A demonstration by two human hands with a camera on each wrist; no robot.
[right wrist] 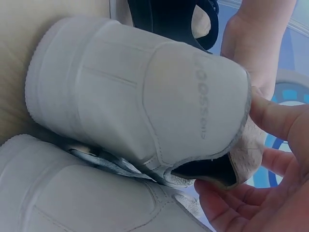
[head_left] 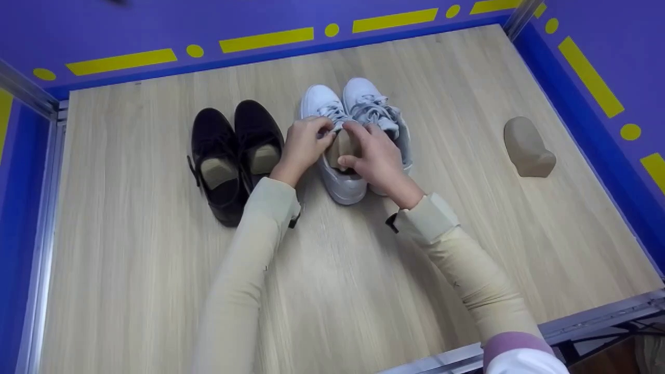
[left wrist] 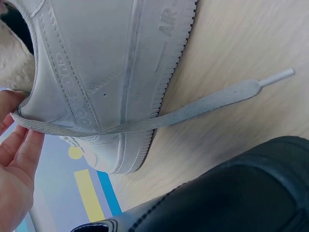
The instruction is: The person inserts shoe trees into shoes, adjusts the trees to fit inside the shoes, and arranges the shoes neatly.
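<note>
Sleeves (head_left: 235, 278) foremost | left grip (head_left: 301, 147): narrow, pinching sneaker (head_left: 345, 189) | right grip (head_left: 378, 156): half-spread round insert (head_left: 341, 146)

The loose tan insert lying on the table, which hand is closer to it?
Right. The right hand, at the left white shoe, has the loose tan insert off to its right. The left hand is farther, at that shoe's left side.
</note>
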